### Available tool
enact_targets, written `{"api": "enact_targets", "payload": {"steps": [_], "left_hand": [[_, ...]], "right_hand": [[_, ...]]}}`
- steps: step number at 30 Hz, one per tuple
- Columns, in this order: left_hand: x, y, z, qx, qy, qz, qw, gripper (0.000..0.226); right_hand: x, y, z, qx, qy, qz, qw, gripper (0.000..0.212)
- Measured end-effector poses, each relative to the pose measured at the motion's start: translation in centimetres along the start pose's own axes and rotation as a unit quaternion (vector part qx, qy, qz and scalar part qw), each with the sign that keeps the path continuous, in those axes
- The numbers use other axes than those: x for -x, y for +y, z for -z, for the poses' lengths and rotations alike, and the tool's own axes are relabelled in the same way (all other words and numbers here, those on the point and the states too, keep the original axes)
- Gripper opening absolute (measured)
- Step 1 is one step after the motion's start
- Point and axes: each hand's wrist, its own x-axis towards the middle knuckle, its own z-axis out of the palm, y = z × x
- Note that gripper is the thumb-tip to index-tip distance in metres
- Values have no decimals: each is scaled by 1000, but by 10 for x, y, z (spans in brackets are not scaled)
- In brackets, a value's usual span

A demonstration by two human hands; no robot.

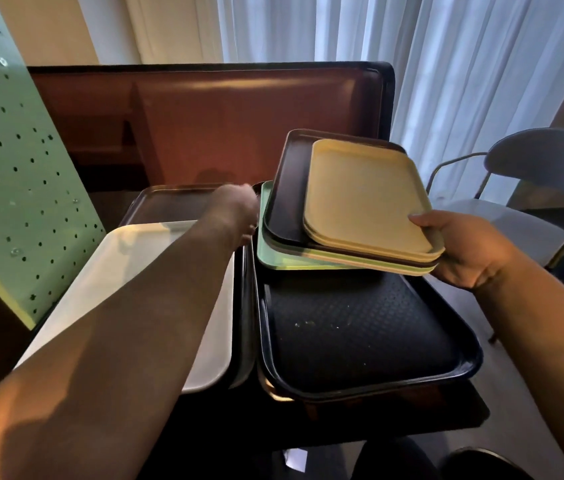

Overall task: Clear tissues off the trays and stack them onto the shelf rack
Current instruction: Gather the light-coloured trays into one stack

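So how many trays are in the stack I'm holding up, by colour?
Yellow trays: 2, going by the rims
Dark brown tray: 1
Green tray: 1
Total in the stack held by the right hand: 4

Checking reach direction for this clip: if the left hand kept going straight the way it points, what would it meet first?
The left hand points forward, beside the left edge of the tray stack that the right hand holds. Straight on, it would probably meet the big upright brown tray first, though depth is unclear.
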Motion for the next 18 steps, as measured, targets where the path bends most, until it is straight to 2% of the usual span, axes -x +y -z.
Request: {"api": "enact_targets", "payload": {"steps": [2,4,7,9,12,16,18], "left_hand": [[-9,-16,-5,-160,5,-4,987,27],[-9,-23,-13,-318,8,-37,947,26],[-2,-19,-25,-441,-4,-45,896,34],[-2,-17,-30,-465,-12,-30,885,37],[-6,-24,-34,-459,8,-33,888,32],[-5,-24,-30,-397,21,-70,915,19],[-7,-21,-25,-320,22,-69,945,17]], "right_hand": [[-8,-3,5,-1,12,14,1000,42],[-14,-5,9,-10,12,18,1000,45],[-20,-5,15,-10,24,23,999,48],[-22,-5,17,-9,28,24,999,48],[-22,-3,20,3,40,23,999,49],[-18,-4,18,-1,44,16,999,48],[-16,-6,15,-1,48,21,999,48]]}}
